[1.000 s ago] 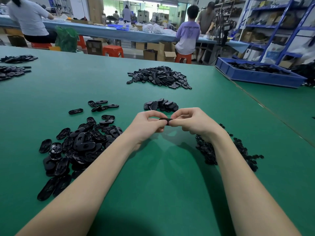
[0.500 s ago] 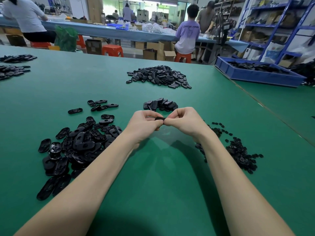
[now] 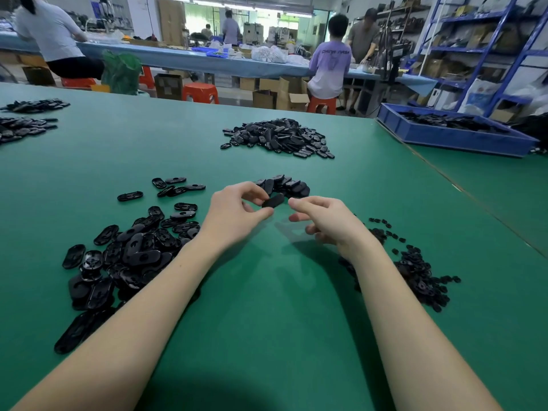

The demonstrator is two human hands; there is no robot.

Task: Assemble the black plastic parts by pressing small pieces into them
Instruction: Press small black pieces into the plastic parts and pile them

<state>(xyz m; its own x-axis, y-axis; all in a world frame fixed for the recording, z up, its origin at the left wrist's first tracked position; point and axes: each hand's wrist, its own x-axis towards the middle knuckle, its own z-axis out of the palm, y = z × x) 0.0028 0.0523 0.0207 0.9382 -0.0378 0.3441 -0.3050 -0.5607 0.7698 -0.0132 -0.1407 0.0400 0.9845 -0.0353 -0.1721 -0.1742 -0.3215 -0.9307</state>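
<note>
My left hand (image 3: 234, 213) pinches a black oval plastic part (image 3: 273, 200) between thumb and fingers, above the green table (image 3: 267, 307). My right hand (image 3: 323, 219) hovers just to its right, fingers loosely curled, apart from the part and holding nothing that I can see. A heap of oval black parts (image 3: 127, 253) lies at my left. A heap of small black pieces (image 3: 418, 271) lies at my right, partly behind my right forearm. A small pile of black parts (image 3: 284, 185) sits just beyond my hands.
A larger pile of black parts (image 3: 278, 137) lies farther back. More black parts (image 3: 23, 126) sit at the far left. A blue bin (image 3: 453, 134) stands at the right rear. Several people work at a long blue bench (image 3: 189, 59) behind.
Both hands held the part together before. Now my right hand has let go and drawn away to the right, and the part stays in my left hand.
</note>
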